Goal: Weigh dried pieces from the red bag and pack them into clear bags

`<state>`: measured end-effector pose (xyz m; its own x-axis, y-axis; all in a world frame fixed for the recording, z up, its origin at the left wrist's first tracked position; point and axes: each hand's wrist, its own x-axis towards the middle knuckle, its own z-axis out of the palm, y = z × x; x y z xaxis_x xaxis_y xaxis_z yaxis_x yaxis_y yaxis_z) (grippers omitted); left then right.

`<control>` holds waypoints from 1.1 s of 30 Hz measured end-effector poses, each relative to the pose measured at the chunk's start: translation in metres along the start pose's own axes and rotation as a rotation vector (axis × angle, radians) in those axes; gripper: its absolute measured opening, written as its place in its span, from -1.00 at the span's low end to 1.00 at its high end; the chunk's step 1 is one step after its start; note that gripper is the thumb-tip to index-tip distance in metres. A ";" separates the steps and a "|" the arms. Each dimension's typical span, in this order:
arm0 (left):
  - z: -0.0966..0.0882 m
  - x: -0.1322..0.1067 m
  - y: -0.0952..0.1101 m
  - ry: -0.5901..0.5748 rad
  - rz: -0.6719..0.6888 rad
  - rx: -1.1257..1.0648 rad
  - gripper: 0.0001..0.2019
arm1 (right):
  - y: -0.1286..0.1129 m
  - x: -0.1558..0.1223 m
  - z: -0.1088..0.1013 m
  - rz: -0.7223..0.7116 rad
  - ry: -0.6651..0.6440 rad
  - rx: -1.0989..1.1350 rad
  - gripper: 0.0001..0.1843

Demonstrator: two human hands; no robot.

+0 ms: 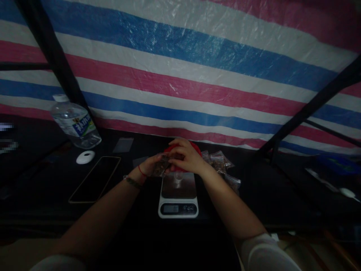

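A small clear zip bag [159, 169] with brown dried bits in it is held in my left hand [149, 165], above the back of a white kitchen scale [178, 213]. My right hand [187, 156] reaches over from the other side. Its curled fingers close at the upper end of the same bag, though the fingertips are partly hidden. Behind both hands sits a red dish [196, 146], mostly covered by them. On the scale's metal plate [184, 190] stands a small clear cup or lid. The scale's display is lit.
Several filled zip bags [218, 163] lie right of the red dish. A flat bag [123, 145], a phone [96, 180], a white mouse-like object [85, 157] and a water bottle [76, 124] are on the left. A blue object [338, 164] and a white spoon [347, 193] lie far right.
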<state>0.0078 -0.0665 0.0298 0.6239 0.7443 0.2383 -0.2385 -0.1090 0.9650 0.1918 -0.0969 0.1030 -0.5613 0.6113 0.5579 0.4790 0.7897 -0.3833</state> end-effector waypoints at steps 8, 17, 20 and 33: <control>0.007 0.006 0.008 -0.023 -0.036 -0.422 -0.38 | 0.010 0.002 -0.019 0.073 0.085 0.019 -0.92; 0.009 0.016 0.000 0.205 0.118 -0.096 -0.50 | 0.006 -0.002 -0.024 0.124 0.077 0.059 -0.90; 0.017 0.018 0.013 0.230 0.122 0.089 -0.60 | 0.005 -0.014 -0.017 0.250 0.170 0.132 -0.87; 0.072 -0.024 0.072 0.373 0.105 0.400 -0.74 | -0.052 -0.063 -0.022 0.505 0.503 0.326 -0.90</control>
<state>0.0298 -0.1397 0.1014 0.2894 0.8908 0.3503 0.0618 -0.3826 0.9218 0.2169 -0.1780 0.1041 0.0821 0.8649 0.4951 0.3290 0.4454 -0.8327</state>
